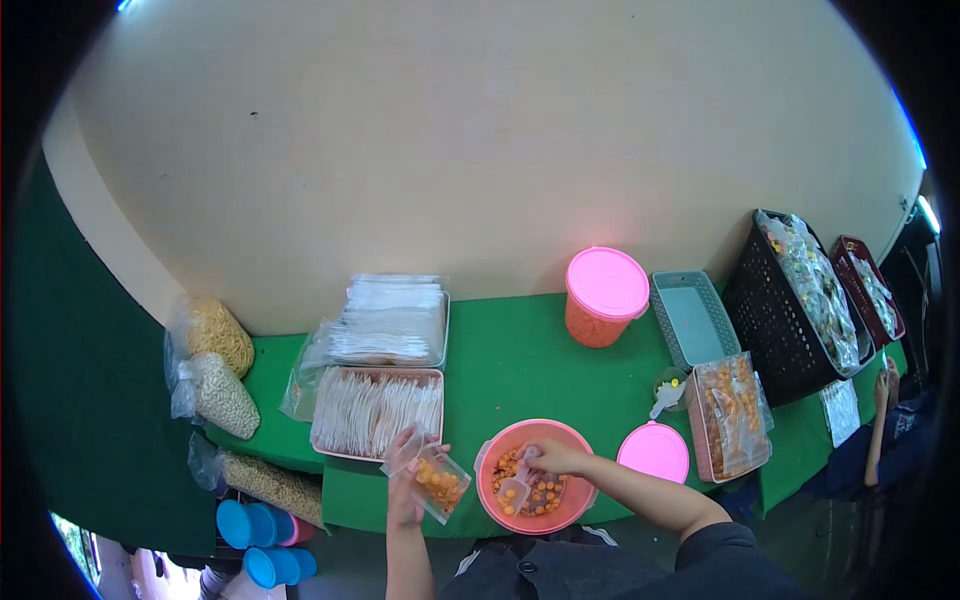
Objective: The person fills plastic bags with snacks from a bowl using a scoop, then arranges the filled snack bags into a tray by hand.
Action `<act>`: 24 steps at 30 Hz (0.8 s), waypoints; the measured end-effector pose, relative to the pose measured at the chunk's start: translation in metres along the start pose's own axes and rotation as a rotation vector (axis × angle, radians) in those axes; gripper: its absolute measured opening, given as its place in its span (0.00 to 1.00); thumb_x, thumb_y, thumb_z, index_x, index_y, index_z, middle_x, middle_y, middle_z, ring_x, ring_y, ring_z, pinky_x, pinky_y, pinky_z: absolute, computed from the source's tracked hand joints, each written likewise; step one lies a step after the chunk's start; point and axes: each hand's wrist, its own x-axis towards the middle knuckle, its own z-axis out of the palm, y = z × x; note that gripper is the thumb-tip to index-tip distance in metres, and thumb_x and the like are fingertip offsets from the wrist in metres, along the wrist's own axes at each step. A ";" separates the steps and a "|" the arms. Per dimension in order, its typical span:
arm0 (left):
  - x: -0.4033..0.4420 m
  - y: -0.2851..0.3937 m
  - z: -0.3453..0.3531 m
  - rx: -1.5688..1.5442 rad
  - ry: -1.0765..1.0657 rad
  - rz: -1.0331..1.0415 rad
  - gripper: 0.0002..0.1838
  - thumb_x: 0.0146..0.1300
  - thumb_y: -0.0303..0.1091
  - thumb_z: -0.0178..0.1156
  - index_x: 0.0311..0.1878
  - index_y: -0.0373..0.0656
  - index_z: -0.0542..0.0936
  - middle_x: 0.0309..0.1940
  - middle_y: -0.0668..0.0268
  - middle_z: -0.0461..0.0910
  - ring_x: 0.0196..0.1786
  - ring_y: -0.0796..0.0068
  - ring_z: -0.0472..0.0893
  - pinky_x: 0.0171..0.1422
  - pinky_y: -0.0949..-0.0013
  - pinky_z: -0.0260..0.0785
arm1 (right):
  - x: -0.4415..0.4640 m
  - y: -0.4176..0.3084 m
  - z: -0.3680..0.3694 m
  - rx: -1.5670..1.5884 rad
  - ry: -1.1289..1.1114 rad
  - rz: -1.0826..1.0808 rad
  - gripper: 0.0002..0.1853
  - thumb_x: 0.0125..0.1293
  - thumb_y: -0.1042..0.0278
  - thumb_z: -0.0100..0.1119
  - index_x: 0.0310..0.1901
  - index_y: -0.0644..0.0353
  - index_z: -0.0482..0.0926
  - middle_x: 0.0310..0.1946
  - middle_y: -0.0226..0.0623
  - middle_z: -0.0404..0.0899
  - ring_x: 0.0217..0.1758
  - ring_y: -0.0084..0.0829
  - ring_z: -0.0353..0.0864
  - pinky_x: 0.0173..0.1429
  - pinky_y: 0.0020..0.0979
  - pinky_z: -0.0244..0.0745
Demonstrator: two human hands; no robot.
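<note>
My left hand (405, 490) holds a clear pouch (440, 482) partly filled with orange snack pieces, just left of the pink tub. Closed on the handle of a clear scoop (513, 494), my right hand (548, 456) is over the pink tub (578, 440). The scoop's bowl lies inside the tub among round orange pieces (545, 495). Behind my left hand is a tray of upright white packets (378, 410).
More flat packets (390, 320) fill a tray behind. A lidded bucket (606, 290), pink lid (653, 452), teal basket (695, 320), basket of filled pouches (730, 420) and black crate (780, 310) are rightward. Snack bags (225, 395) stand left. Another person's hand (887, 385) shows far right.
</note>
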 end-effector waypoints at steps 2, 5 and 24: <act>0.005 0.003 -0.002 0.035 -0.046 -0.013 0.40 0.57 0.47 0.61 0.67 0.39 0.55 0.54 0.53 0.70 0.56 0.60 0.75 0.60 0.61 0.67 | -0.023 -0.021 -0.007 0.112 0.103 0.019 0.12 0.66 0.73 0.53 0.50 0.64 0.72 0.35 0.42 0.79 0.36 0.30 0.84 0.37 0.27 0.82; 0.012 0.009 -0.002 0.069 -0.085 -0.022 0.39 0.56 0.47 0.62 0.67 0.42 0.56 0.54 0.53 0.70 0.53 0.57 0.76 0.60 0.57 0.67 | -0.041 -0.013 -0.020 0.269 0.212 -0.177 0.13 0.67 0.70 0.55 0.50 0.66 0.72 0.35 0.41 0.79 0.36 0.28 0.83 0.39 0.26 0.81; 0.006 -0.005 0.069 1.071 -0.662 0.181 0.34 0.50 0.38 0.68 0.61 0.44 0.69 0.47 0.57 0.73 0.49 0.61 0.76 0.55 0.62 0.68 | -0.188 -0.109 0.007 0.376 0.618 -0.452 0.16 0.65 0.74 0.56 0.54 0.71 0.73 0.31 0.44 0.82 0.32 0.26 0.84 0.37 0.22 0.81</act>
